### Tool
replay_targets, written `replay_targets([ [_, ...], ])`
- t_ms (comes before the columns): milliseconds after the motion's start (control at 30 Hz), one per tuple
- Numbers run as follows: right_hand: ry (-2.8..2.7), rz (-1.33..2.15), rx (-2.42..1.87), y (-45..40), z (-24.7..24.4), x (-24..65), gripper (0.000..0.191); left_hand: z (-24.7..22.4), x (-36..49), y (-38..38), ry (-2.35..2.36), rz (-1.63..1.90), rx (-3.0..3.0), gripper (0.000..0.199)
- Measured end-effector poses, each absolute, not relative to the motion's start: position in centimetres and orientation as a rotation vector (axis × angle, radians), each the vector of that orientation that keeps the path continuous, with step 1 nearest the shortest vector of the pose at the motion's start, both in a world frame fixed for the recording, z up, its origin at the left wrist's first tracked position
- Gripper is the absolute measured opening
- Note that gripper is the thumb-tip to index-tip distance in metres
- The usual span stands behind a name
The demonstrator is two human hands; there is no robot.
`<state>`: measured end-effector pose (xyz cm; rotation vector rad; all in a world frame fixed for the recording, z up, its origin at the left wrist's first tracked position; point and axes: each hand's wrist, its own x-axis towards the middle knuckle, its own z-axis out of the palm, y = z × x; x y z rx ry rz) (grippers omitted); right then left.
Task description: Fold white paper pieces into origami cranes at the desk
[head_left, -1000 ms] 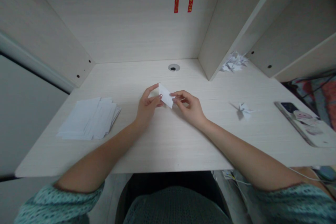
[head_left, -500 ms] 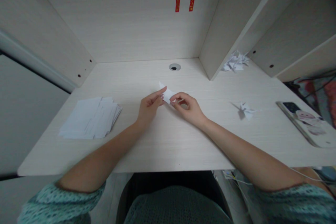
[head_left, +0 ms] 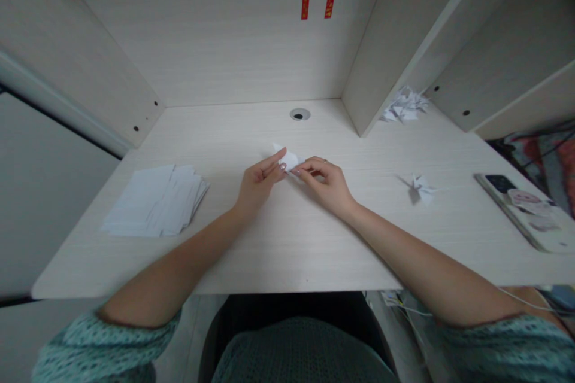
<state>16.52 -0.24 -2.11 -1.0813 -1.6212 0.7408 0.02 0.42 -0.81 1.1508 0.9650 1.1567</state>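
Note:
A small folded piece of white paper point(head_left: 288, 159) is held between my two hands above the middle of the desk. My left hand point(head_left: 260, 182) pinches its left side between thumb and fingers. On its right, my right hand point(head_left: 326, 179) has thumb and index finger closed on the lower right edge. The fingers hide part of the folds. A stack of white paper sheets point(head_left: 153, 200) lies to the left of my left hand. Off to the right of my right hand sits a folded paper crane point(head_left: 422, 189).
Several folded white paper pieces point(head_left: 405, 105) are heaped behind the upright divider point(head_left: 377, 72). A phone point(head_left: 525, 209) lies at the desk's right side. A round cable hole point(head_left: 299, 114) is near the back panel. The desk's front edge point(head_left: 287, 292) runs close to my body.
My right fingers have shifted slightly along the folded paper, with thumb and index closer together. The left hand keeps its pinch and has moved a touch to the right.

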Motion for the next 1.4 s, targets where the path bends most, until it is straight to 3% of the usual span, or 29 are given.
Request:
replay_targets([
  [1400,-1.702,0.657,-1.099,-0.37,-2.16,16.62,0.025,-1.01,-0.01,0.43,1.03,1.112,1.207,0.057],
])
